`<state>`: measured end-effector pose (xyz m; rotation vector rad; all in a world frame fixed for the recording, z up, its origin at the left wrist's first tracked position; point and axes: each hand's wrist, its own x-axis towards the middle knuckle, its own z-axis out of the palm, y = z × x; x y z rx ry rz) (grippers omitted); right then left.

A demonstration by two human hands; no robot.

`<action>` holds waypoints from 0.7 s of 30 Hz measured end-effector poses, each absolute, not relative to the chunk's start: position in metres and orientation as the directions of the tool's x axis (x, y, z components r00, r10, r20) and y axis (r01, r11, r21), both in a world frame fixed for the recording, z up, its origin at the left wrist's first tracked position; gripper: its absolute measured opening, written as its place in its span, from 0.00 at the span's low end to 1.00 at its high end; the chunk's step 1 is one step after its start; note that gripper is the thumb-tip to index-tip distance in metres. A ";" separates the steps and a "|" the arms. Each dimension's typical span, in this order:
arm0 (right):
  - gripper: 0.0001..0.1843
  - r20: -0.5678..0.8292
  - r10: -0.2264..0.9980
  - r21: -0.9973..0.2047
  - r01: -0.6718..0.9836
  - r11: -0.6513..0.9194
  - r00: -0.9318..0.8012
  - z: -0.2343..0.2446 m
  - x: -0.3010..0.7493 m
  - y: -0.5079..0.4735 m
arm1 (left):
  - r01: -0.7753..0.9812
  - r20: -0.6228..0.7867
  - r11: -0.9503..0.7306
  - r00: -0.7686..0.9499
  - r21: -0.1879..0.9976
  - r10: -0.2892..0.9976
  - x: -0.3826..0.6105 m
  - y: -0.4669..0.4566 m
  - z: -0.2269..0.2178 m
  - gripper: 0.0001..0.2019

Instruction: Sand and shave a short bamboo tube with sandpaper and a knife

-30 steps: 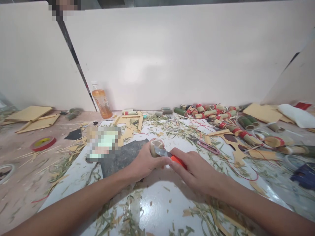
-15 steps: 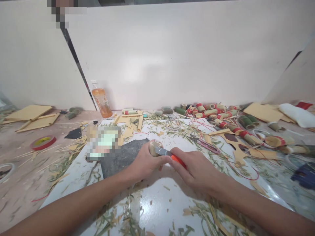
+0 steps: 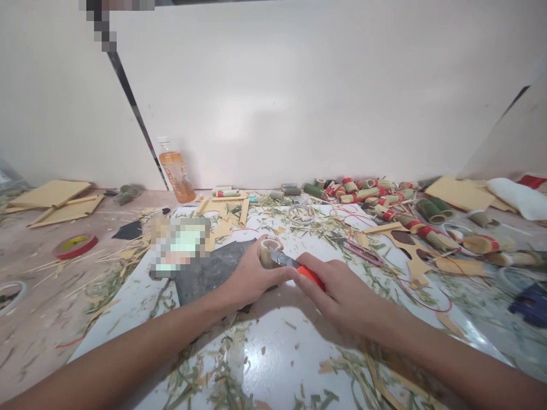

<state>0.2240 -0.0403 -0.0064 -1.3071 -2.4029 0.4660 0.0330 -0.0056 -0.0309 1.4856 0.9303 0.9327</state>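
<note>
My left hand is wrapped round a short hollow bamboo tube, its open end facing up. In my right hand is an orange-handled utility knife, gripped at the handle. The knife's grey metal blade end lies against the tube's near right side, close to the rim. My left thumb reaches across to the knife near my right fingers. Under and beside my left hand lies a dark grey sheet of what looks like sandpaper.
Green shavings litter the white board. A phone, blurred out, lies left of the dark sheet. An orange drink bottle stands against the white partition. Red-banded bamboo pieces pile up at back right; red tape lies left.
The knife blade has shifted slightly down and away from the tube's rim, showing more of the tube. Both hands keep their hold.
</note>
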 end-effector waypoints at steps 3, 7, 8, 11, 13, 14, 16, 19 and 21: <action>0.17 0.149 0.847 -0.479 0.713 0.513 -0.510 -0.007 0.221 -0.043 | 0.082 0.081 -0.118 0.364 0.990 0.928 0.033 -0.007 -0.029 0.20; 0.18 0.162 0.850 -0.486 0.710 0.510 -0.501 -0.007 0.222 -0.042 | 0.081 0.087 -0.128 0.388 0.988 0.917 0.034 -0.008 -0.027 0.18; 0.17 0.164 0.850 -0.485 0.710 0.511 -0.501 -0.007 0.222 -0.042 | 0.072 0.096 -0.134 0.389 0.988 0.916 0.035 -0.008 -0.027 0.17; 0.17 0.161 0.855 -0.482 0.717 0.504 -0.493 -0.007 0.221 -0.042 | 0.033 0.110 -0.133 0.389 0.991 0.915 0.036 -0.010 -0.025 0.15; 0.16 0.158 0.864 -0.467 0.734 0.493 -0.479 -0.006 0.221 -0.043 | 0.033 0.100 -0.120 0.370 0.992 0.924 0.038 -0.012 -0.024 0.15; 0.16 0.158 0.868 -0.453 0.746 0.487 -0.471 -0.006 0.220 -0.044 | 0.047 0.092 -0.115 0.354 0.992 0.931 0.039 -0.012 -0.024 0.14; 0.15 0.158 0.877 -0.417 0.774 0.476 -0.454 -0.006 0.219 -0.044 | 0.090 0.075 -0.110 0.326 0.990 0.942 0.040 -0.013 -0.023 0.14; 0.15 0.151 0.886 -0.371 0.806 0.462 -0.439 -0.008 0.218 -0.044 | 0.166 0.053 -0.109 0.307 0.980 0.950 0.042 -0.014 -0.023 0.16; 0.16 0.150 0.897 -0.360 0.822 0.442 -0.417 -0.008 0.219 -0.041 | 0.204 0.043 -0.104 0.284 0.974 0.958 0.042 -0.014 -0.023 0.17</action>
